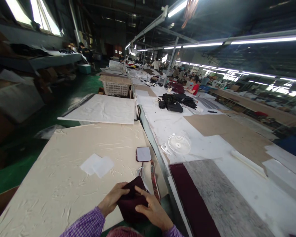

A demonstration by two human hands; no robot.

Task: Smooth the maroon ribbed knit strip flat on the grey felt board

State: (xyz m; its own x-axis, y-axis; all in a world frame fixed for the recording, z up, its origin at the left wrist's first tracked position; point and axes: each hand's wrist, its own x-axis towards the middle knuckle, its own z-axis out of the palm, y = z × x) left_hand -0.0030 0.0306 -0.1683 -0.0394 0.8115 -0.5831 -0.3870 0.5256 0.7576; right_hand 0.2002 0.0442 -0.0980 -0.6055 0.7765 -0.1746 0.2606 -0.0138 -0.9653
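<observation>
Taking the dark maroon fabric piece (130, 200) at the near edge of the cream-covered desk (64, 171) as the landmark: to its left, the left hand (111, 200) comes out of a purple checked sleeve (85, 225) and grips the piece's left edge, thumb on top and fingers curled under. The piece itself is bunched between both hands, partly over the desk edge. On its right side, the right hand (154, 210) lies on top of it, index finger stretched across the cloth and the other fingers clasping it from the side.

Up and to the left of the fabric piece, two white paper squares (97, 165) lie overlapped on the desk. Straight above the piece sits a small maroon patch with a white face (143, 154), and between the two a patterned strap (154, 179) trails down the desk beside the piece. Right of the fabric piece, past a metal rail, a long maroon cloth strip (192, 197) lies on the next desk, just beside a grey sheet (222, 197). Further up and right of the piece, a small white fan (179, 144) lies face-up. Far beyond it, a heap of black garments (176, 102) rests on that same desk.
</observation>
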